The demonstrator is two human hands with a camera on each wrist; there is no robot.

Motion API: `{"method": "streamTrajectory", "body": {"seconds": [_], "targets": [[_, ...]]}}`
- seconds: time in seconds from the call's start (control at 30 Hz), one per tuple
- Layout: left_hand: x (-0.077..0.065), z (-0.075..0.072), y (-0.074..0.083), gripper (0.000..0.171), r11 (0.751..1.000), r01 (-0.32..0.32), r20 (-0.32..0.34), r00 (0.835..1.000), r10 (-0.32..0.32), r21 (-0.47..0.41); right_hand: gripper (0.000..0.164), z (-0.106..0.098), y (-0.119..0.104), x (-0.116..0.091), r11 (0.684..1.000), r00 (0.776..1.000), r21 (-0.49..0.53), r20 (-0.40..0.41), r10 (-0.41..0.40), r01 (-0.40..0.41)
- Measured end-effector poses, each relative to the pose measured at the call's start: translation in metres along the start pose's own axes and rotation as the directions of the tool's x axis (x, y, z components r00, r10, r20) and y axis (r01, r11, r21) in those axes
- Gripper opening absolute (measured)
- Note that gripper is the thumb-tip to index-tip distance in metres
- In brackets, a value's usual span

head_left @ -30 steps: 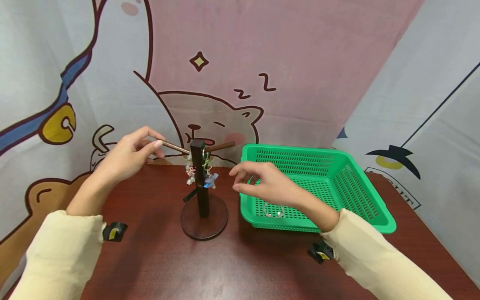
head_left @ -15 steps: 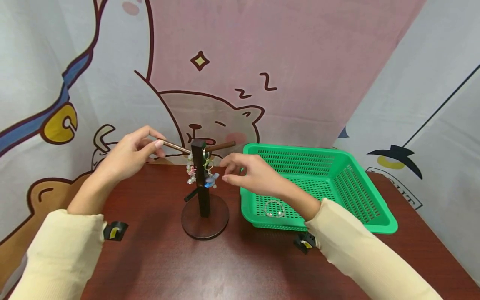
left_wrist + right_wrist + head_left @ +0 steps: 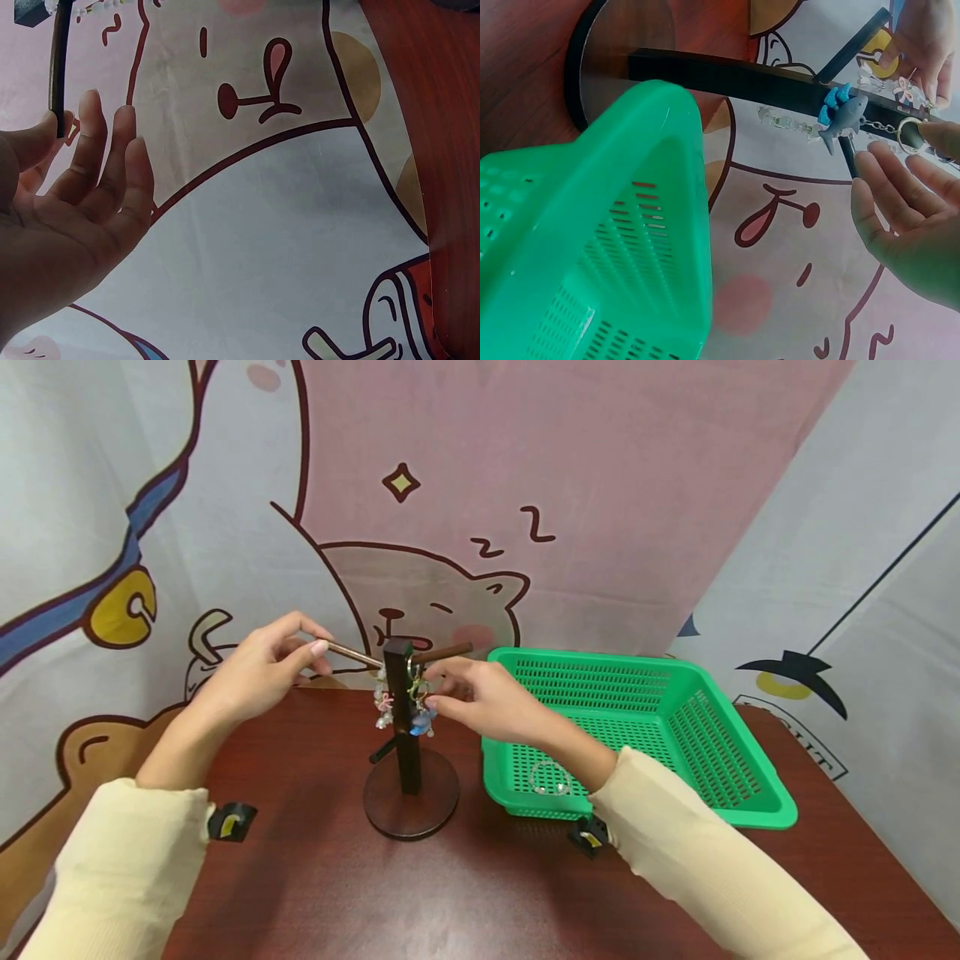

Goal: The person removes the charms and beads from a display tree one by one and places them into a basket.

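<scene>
Head view: left hand point(image 3: 258, 672) raised, thumb and forefinger pinching the tip of a wooden peg point(image 3: 352, 653) on a dark stand point(image 3: 401, 718); right hand point(image 3: 495, 697) extended, thumb and forefinger parted just at a keychain point(image 3: 422, 723) hanging beside the post. Compared with half a second earlier, right hand sits closer to the keychain; left hand unmoved. Left wrist view: peg held, other fingers fanned. Right wrist view: thumb overlaps the keychain's ring, remaining fingers spread; contact unclear.
</scene>
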State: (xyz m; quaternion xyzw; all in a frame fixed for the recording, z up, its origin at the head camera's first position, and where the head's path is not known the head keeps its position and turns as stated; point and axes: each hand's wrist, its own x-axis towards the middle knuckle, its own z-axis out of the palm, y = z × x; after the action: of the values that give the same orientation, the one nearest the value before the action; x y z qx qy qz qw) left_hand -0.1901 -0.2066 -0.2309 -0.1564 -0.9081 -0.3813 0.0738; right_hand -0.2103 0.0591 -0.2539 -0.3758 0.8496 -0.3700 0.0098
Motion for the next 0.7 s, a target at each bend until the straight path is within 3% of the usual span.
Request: {"method": "streamTrajectory", "body": {"seconds": [0.13, 0.4, 0.7], "targets": [[0.0001, 0.0004, 0.0002, 0.024, 1.0, -0.001, 0.002, 1.0, 0.001, -0.004, 0.026, 0.0026, -0.0003, 0.002, 1.0, 1.0, -0.002, -0.008, 0.02, -0.02], [0.0002, 0.0003, 0.0006, 0.024, 1.0, -0.002, 0.0, 1.0, 0.002, -0.002, 0.005, 0.0066, -0.0017, 0.0045, 0.998, 0.997, -0.034, -0.053, -0.051, 0.05], [0.0003, 0.0005, 0.0004, 0.024, 1.0, -0.001, 0.003, 1.0, 0.001, 0.007, 0.006, 0.0063, -0.0023, 0.0019, 0.999, 0.998, -0.012, -0.051, -0.047, 0.047]]}}
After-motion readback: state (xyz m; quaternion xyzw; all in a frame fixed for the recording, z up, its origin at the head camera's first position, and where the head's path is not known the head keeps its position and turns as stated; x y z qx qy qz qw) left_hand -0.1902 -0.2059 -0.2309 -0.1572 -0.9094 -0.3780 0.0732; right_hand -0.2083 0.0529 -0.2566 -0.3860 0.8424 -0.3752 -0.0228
